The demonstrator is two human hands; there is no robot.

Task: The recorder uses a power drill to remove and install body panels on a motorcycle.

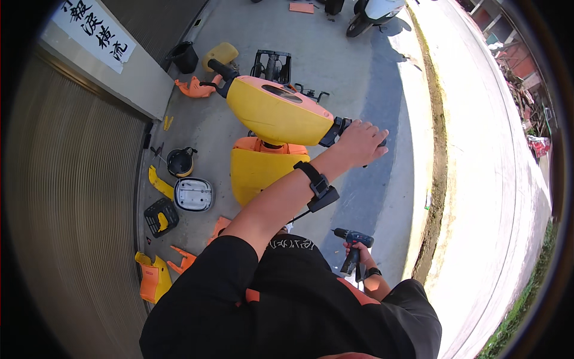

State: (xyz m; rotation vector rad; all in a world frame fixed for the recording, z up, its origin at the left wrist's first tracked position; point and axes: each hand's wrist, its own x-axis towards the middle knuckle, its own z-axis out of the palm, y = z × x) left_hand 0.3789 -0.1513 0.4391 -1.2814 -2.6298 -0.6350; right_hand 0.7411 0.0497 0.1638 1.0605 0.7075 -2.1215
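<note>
In front of me stands a partly stripped yellow-and-orange scooter, its yellow handlebar cover point(272, 116) turned at an angle. My left arm reaches across to the handlebar's right end. There my left hand point(360, 143) is closed over the handlebar grip, which it mostly hides. Low on my right side, my right hand point(360, 254) is wrapped round a dark cordless drill point(354, 238), its chuck pointing left and clear of the scooter. Below the handlebar is the yellow front panel point(251, 173), partly covered by my left forearm.
Along the shutter point(78, 179) on the left lie a white tray-like part point(193, 194), a black basket point(161, 218), a helmet-like bowl point(180, 162) and yellow-orange panels point(154, 278). A black bucket point(183, 57) and black crate point(271, 66) stand ahead. Another scooter point(373, 13) is parked farther off.
</note>
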